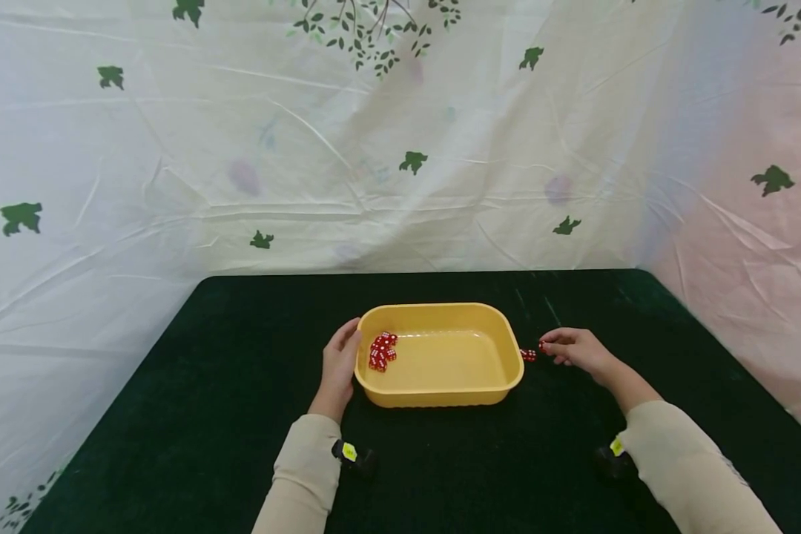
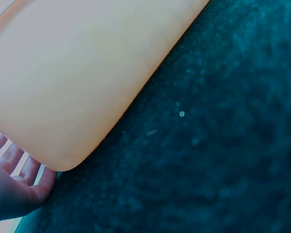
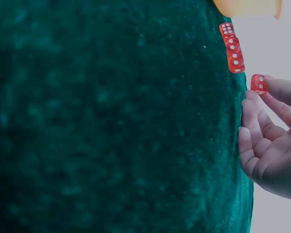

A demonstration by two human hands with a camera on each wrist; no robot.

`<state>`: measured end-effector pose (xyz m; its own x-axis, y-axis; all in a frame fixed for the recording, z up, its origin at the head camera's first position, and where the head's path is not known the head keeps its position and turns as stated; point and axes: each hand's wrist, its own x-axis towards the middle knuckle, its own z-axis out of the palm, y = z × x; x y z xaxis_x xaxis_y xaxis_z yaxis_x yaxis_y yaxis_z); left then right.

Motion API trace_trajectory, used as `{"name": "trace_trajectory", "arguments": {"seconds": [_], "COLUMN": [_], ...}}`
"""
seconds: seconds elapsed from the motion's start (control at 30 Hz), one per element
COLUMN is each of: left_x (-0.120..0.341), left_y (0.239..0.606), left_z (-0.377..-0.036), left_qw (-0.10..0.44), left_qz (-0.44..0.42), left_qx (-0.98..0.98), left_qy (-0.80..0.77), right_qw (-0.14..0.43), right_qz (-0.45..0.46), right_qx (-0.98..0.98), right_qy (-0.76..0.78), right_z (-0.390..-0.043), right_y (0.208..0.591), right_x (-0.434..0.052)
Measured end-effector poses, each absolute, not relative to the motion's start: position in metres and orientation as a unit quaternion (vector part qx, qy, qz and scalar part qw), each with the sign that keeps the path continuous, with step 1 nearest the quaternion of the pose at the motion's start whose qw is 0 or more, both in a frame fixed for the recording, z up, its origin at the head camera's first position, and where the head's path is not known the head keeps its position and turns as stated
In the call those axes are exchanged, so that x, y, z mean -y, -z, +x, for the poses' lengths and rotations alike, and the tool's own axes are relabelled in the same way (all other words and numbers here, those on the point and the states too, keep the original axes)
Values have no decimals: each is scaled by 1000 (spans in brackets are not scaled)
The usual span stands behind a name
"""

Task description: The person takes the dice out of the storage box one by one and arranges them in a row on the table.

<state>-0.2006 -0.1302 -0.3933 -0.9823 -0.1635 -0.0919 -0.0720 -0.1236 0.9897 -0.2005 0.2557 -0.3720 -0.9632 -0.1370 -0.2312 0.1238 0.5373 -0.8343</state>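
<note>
A yellow plastic tub (image 1: 440,390) stands on the dark green cloth, with several red dice (image 1: 382,351) with white pips clustered at its left end. My left hand (image 1: 339,369) rests against the tub's left outer wall, its fingers along that end; the left wrist view shows them beside the pale wall (image 2: 77,92). To the right of the tub, my right hand (image 1: 577,350) pinches one red die (image 3: 258,84) between thumb and fingertips. A short row of red dice (image 3: 232,48) lies on the cloth between that hand and the tub, shown also beside the tub's right wall in the head view.
The table (image 1: 254,415) is covered in dark green velvety cloth and has rounded far corners. Behind it hangs a pale curtain (image 1: 347,185) printed with green leaves. Both forearms wear light sleeves with small black devices (image 1: 355,454) at the wrists.
</note>
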Motion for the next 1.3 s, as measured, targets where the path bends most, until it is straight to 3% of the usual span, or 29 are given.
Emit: {"name": "trace_trajectory", "arguments": {"seconds": [0.9, 1.3], "left_x": [131, 131], "left_y": [392, 394], "left_z": [-203, -203], "left_qw": [31, 29], "left_qz": [91, 93], "left_qx": [661, 663], "left_qy": [744, 742], "right_qw": [120, 139], "right_qz": [-9, 0], "right_qx": [-880, -873], "right_qy": [459, 468], "right_z": [-198, -197], "right_y": [377, 374], "right_x": [-245, -250]}}
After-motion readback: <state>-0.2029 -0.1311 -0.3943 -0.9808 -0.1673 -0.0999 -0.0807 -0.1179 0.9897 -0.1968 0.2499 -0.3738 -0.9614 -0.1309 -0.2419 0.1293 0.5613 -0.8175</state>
